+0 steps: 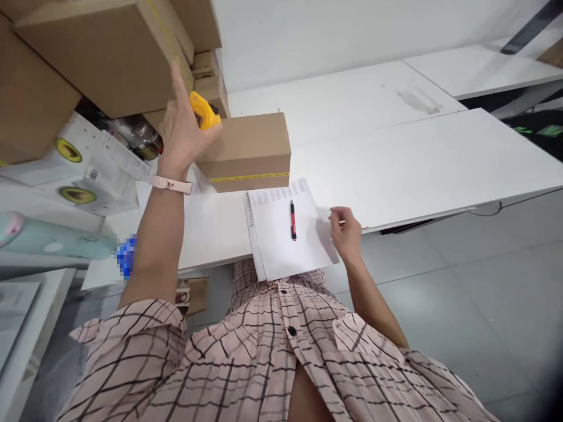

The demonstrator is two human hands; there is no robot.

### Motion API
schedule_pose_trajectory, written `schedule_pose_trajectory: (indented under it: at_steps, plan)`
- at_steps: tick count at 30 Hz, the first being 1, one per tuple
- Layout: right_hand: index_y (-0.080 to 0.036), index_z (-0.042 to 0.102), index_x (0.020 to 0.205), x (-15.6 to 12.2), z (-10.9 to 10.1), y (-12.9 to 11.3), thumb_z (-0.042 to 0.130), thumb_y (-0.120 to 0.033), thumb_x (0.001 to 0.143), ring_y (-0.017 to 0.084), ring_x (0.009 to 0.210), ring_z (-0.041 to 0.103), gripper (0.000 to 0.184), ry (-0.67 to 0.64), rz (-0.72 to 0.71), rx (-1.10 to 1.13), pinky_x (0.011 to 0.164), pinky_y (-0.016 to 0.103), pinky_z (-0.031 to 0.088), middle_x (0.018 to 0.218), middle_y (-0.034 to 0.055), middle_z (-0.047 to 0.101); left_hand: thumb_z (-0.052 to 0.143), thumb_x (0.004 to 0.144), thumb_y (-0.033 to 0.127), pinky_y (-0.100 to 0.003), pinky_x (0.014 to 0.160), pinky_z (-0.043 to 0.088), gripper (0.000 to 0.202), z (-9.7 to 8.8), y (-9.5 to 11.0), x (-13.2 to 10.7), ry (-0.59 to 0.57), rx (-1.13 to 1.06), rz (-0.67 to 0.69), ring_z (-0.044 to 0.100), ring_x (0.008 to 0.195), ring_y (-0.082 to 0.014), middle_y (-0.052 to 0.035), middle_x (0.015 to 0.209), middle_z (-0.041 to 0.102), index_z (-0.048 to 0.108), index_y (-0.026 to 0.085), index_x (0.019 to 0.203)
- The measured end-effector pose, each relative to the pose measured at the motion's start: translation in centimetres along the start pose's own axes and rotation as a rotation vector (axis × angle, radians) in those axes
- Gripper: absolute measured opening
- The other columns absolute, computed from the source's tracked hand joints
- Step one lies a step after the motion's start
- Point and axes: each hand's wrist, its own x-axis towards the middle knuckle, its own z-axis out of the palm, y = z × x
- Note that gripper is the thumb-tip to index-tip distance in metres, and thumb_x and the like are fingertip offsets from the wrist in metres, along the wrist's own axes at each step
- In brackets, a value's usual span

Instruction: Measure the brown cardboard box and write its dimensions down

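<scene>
The left hand [182,130] is closed around a yellow tape measure [206,111], its index finger stretched up against or just in front of the large box [103,55] at the bench's back-left; perhaps the finger marks or steadies an edge. The tape measure is just above the left end of the small box [246,140], near the bench's [373,170] left end.

The right hand [346,234] has curled fingers by the right edge of the papers [281,258]; I cannot tell whether it pinches a sheet. The papers overhang the bench's front edge, and the red and black pen [293,225] lies on them, presumably handy for writing.

The papers' top rows are too small to read, as is the small box's yellow strip [250,177]. White cartons [116,181] show avocado pictures and a barcode; no brand is legible.
</scene>
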Motion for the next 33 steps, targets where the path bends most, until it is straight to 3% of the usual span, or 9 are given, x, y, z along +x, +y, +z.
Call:
schedule_pose_trajectory:
  at_steps: [5,9,12,16,19,22,25,30,33]
  plan:
    - [-0.024,0.058,0.115,1.8,5.5,-5.0,0.049,-0.046,0.095,0.027,0.079,0.068,0.03,-0.343,-0.167,-0.304,0.072,0.039,0.049,0.086,0.0077,0.074,0.095,0.058,0.015,-0.073,0.115,0.022,0.106,4.0,-4.1,1.7,-0.27,0.207,-0.204,0.052,0.126,-0.0411,-0.0053,0.107,0.063,0.039,0.012,0.148]
    - [-0.018,0.059,0.117,2.4,9.1,-6.5,0.051,-0.03,0.094,0.029,0.088,0.069,0.027,-0.543,-0.288,-0.477,0.073,0.038,0.048,0.105,0.0169,0.073,0.093,0.056,0.006,-0.069,0.121,0.003,0.078,5.6,-5.6,0.7,-0.193,0.011,-0.171,0.037,0.14,-0.0397,-0.0087,0.126,0.061,0.058,0.01,0.125]
    - [-0.02,0.063,0.109,3.3,8.7,-5.2,0.044,-0.024,0.095,0.025,0.088,0.069,0.024,-0.626,-0.242,-0.162,0.078,0.039,0.05,0.101,0.0124,0.074,0.086,0.066,0.005,-0.06,0.123,0.015,0.069,5.9,-4.9,-3.4,-0.058,-0.021,-0.003,0.039,0.135,-0.0314,-0.0091,0.139,0.058,0.059,0.011,0.129]
    - [-0.023,0.063,0.107,5.5,5.7,-2.5,0.056,-0.043,0.091,0.022,0.089,0.071,0.027,-0.546,0.082,0.657,0.084,0.04,0.055,0.095,0.0079,0.075,0.065,0.089,0.011,-0.045,0.107,0.043,0.025,7.8,-2.4,-12.2,-0.04,-0.018,0.069,0.059,0.112,-0.0243,-0.0072,0.115,0.07,0.068,0.015,0.114]
    - [-0.026,0.062,0.108,7.4,4.4,-1.5,0.079,-0.046,0.076,0.02,0.093,0.07,0.041,-0.389,0.152,0.937,0.088,0.036,0.055,0.098,0.0039,0.075,0.06,0.092,0.014,-0.036,0.095,0.052,0.022,11.1,-0.1,-17.6,-0.419,0.044,0.08,0.066,0.101,-0.0221,-0.0072,0.106,0.073,0.069,0.016,0.112]
    - [-0.026,0.062,0.09,9.0,5.4,-1.3,0.082,-0.051,0.075,0.014,0.07,0.063,0.036,-0.282,0.103,0.862,0.073,0.03,0.053,0.072,-0.0025,0.066,0.054,0.097,0.019,-0.035,0.098,0.052,0.029,14.8,2.5,-19.6,-0.752,0.15,0.119,0.065,0.114,-0.0233,-0.0098,0.124,0.07,0.066,0.017,0.123]
    - [-0.024,0.054,0.072,9.8,7.3,-1.2,0.07,-0.061,0.083,0.01,0.052,0.045,0.041,-0.242,0.052,0.693,0.056,0.027,0.042,0.054,-0.0067,0.045,0.048,0.101,0.032,-0.044,0.104,0.049,0.044,17.5,4.3,-19.8,-0.933,0.258,0.143,0.055,0.131,-0.0303,-0.0127,0.153,0.051,0.054,0.017,0.142]
    - [-0.025,0.056,0.09,10.5,8.8,-1.1,0.076,-0.056,0.077,0.012,0.054,0.047,0.039,-0.409,0.033,0.594,0.054,0.027,0.04,0.059,-0.007,0.051,0.04,0.103,0.041,-0.052,0.104,0.049,0.062,19.1,4.5,-20.2,-0.967,0.355,0.137,0.052,0.131,-0.0349,-0.0105,0.169,0.025,0.03,0.019,0.16]
    - [-0.024,0.049,0.074,10.9,9.0,-1.2,0.076,-0.05,0.075,0.012,0.057,0.048,0.037,-0.348,0.024,0.535,0.057,0.027,0.04,0.06,-0.0045,0.054,0.042,0.102,0.042,-0.049,0.101,0.052,0.06,19.3,3.8,-20.7,-0.927,0.351,0.153,0.054,0.129,-0.0331,-0.0095,0.168,0.026,0.035,0.02,0.157]
